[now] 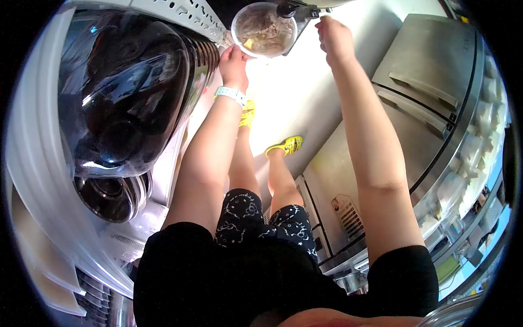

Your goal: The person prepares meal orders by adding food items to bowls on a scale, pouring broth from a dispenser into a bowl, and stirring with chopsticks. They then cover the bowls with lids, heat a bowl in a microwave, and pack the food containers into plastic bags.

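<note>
Bowl with a white rim lies just past our left hand and toward its right, much nearer it than our right hand. Round, it shows no long axis; its mouth faces us, with brownish food inside. Our left fingers touch the near rim, though we can't tell whether they grip or merely steady it. Our right fingers curl inward beside a dark fitting; we can't tell if they hold anything. That fitting overlaps the far rim, and the bowl's underside is hidden.
</note>
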`<state>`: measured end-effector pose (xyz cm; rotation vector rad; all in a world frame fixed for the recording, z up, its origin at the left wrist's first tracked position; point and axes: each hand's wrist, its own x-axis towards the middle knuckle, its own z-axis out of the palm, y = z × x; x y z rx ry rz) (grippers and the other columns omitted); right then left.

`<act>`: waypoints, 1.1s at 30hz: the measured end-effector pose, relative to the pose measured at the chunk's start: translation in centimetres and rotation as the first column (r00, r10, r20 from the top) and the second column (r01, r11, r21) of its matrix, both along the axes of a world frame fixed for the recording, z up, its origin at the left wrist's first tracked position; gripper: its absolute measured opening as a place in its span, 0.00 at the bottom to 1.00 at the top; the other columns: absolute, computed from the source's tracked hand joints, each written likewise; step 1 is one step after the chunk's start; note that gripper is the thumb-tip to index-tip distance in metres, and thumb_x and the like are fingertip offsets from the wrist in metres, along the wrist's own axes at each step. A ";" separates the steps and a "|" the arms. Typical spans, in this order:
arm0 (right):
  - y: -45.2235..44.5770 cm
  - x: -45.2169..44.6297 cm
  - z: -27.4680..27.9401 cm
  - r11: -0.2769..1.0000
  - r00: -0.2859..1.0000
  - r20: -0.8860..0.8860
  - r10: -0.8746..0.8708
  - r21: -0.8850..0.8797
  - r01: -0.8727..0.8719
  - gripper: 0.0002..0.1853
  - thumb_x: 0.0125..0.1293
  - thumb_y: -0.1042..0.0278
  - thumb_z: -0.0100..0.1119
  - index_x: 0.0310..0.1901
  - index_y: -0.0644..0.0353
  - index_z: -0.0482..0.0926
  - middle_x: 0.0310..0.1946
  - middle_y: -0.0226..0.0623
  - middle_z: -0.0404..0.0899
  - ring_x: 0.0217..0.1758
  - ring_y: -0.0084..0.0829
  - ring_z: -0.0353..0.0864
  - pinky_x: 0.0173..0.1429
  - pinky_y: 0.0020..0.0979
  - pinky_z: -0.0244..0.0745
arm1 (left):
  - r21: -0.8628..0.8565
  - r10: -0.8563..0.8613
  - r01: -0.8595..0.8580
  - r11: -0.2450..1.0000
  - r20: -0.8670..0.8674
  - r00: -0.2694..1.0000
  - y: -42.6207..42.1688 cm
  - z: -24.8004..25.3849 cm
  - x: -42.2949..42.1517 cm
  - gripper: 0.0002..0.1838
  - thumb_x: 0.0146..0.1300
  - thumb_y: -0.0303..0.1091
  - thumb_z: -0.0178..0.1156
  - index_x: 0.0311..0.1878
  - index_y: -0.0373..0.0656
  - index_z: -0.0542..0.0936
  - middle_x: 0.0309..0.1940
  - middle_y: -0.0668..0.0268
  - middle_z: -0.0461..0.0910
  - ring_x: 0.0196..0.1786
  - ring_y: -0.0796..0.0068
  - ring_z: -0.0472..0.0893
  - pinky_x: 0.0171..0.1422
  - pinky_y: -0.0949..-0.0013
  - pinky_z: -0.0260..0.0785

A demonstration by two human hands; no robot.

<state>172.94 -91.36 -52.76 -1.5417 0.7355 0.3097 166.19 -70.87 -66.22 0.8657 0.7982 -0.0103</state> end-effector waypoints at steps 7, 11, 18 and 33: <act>-1.7 -0.3 -13.9 0.864 0.935 0.005 0.355 -0.383 -0.326 0.20 0.64 0.56 0.54 0.51 0.60 0.80 0.44 0.46 0.83 0.50 0.40 0.81 0.57 0.34 0.73 | 0.068 0.010 -0.012 0.998 0.025 1.000 -0.5 0.3 0.4 0.11 0.68 0.29 0.55 0.50 0.35 0.73 0.41 0.66 0.76 0.39 0.79 0.73 0.45 0.76 0.67; -0.8 1.4 -15.2 0.863 0.927 0.008 0.375 -0.369 -0.346 0.17 0.63 0.62 0.56 0.50 0.60 0.81 0.43 0.44 0.83 0.47 0.38 0.82 0.56 0.32 0.74 | 0.154 -0.007 0.004 0.988 0.021 1.000 -0.7 0.3 0.8 0.11 0.66 0.28 0.56 0.50 0.35 0.73 0.38 0.67 0.76 0.37 0.80 0.73 0.42 0.77 0.66; -0.4 1.2 -13.5 0.830 0.905 -0.067 0.421 -0.375 -0.413 0.18 0.56 0.62 0.63 0.48 0.61 0.81 0.41 0.43 0.84 0.46 0.36 0.82 0.54 0.31 0.74 | 0.196 -0.033 0.033 0.980 -0.003 0.999 -0.5 0.3 0.7 0.09 0.66 0.28 0.55 0.46 0.35 0.75 0.32 0.70 0.76 0.31 0.82 0.72 0.35 0.78 0.63; -2.1 -7.8 -12.1 0.923 0.983 -0.053 0.173 -0.340 -0.181 0.18 0.51 0.60 0.69 0.43 0.61 0.82 0.39 0.43 0.84 0.43 0.36 0.83 0.51 0.33 0.75 | 0.168 -0.293 0.283 0.944 0.037 0.955 -0.9 0.6 -3.5 0.07 0.66 0.27 0.54 0.44 0.36 0.76 0.30 0.72 0.74 0.31 0.84 0.69 0.35 0.79 0.61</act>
